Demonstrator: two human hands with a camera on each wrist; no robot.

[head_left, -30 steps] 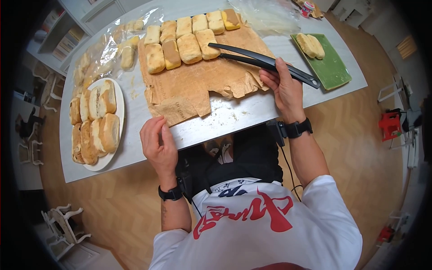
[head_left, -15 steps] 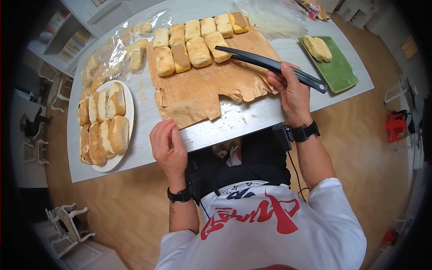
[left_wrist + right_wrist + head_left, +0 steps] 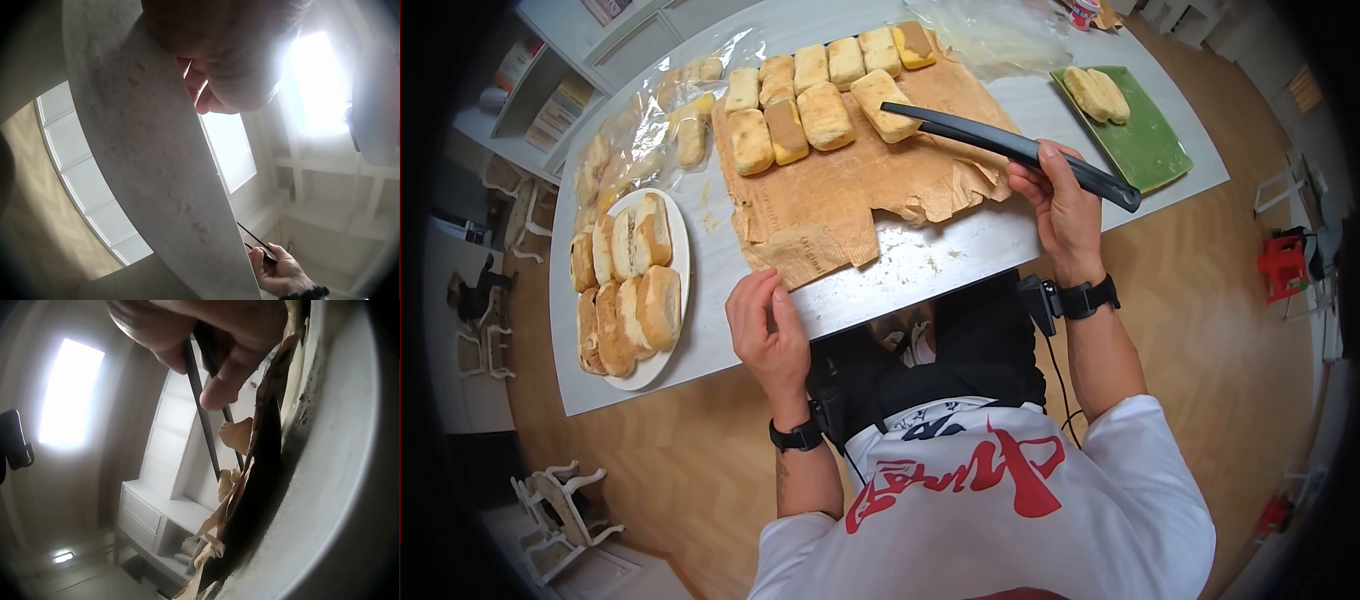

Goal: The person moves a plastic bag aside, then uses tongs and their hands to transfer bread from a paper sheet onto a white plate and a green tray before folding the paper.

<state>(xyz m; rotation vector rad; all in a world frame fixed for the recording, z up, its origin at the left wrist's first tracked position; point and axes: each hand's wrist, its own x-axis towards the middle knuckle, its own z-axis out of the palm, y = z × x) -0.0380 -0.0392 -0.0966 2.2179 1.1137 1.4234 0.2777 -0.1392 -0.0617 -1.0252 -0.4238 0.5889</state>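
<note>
Black tongs [image 3: 1010, 150] are held by the right hand [image 3: 1065, 205], fingers wrapped round the handle end; the same grip is seen from below in the right wrist view [image 3: 206, 344]. The tong tips are closed about the near right bun [image 3: 884, 104] of the rows on the torn brown paper [image 3: 850, 190], at the far middle of the table [image 3: 920, 265]. Whether the bun is truly pinched or only touched cannot be told.

Step in hand, as judged: one bun is being taken up with the tongs. A firm squeeze and a straight lift are called for next, so that the soft bread is not crushed or dropped; a carry to a plate looks likely. A green plate [image 3: 1155, 150] with two buns is set at the far right, a white plate [image 3: 670, 300] of split rolls at the left.

Right forearm is stretched forward, wrist bent inward, tongs slanted to the far left. The left hand [image 3: 765, 330] is rested on the near table edge, just by the paper's near corner; its fingers are curled over the edge [image 3: 200, 81], nothing else held.
</note>
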